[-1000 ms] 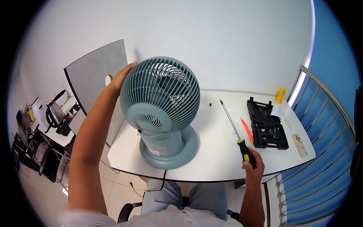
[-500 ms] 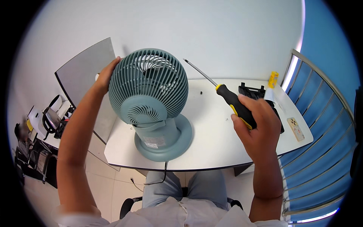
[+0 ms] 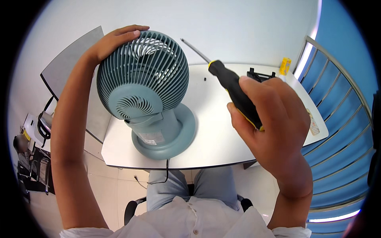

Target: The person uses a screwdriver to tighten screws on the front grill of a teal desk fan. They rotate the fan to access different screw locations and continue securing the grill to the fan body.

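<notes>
Left hand (image 3: 113, 41) spread over top of fan (image 3: 139, 104), standing near front edge of worktop (image 3: 214, 133), toward left corner. Right hand (image 3: 279, 121) wrapped around screwdriver (image 3: 236, 89).

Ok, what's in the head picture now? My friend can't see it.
A person's right grip holds a black-and-yellow screwdriver, tip pointing up and left. The left grip rests on the upper left of a grey-green fan standing on a white table.
</notes>
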Demonstrator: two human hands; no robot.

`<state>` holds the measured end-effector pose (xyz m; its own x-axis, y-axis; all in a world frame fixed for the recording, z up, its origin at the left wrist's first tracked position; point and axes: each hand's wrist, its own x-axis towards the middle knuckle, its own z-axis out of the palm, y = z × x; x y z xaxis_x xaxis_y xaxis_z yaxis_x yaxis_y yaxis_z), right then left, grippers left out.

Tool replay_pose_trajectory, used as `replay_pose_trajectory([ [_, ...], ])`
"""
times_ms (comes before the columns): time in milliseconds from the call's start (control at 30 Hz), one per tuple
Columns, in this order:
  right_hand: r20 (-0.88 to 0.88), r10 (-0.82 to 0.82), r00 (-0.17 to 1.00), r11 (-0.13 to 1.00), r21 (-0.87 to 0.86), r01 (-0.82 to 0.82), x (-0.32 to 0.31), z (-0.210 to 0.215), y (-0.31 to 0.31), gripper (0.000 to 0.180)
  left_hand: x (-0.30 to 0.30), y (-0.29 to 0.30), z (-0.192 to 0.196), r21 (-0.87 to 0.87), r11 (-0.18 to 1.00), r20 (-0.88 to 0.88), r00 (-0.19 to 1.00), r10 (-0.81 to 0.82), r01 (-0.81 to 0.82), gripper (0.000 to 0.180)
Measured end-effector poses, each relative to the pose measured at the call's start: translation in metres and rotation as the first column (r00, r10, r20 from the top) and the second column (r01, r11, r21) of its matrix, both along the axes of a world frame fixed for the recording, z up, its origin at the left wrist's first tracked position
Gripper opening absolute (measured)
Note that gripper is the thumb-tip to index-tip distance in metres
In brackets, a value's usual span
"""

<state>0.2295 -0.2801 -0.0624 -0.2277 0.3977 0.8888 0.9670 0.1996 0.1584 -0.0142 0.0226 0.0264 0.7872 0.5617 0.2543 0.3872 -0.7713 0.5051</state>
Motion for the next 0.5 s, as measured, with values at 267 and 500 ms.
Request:
replay_pose_trajectory([
  [267,-0.037,0.149,0.988,0.982,0.125,-0.144,-0.003,-0.022,0.022,0.049,-0.004,0.001,-0.008,-0.016,0.999,0.090,0.995,0.031,-0.029,0.060],
  [500,0.001,0.114,0.994,0.982,0.152,-0.113,-0.006,-0.019,0.027,0.050,-0.005,0.001,-0.008,0.029,0.998,0.062,0.997,0.054,-0.056,0.061],
])
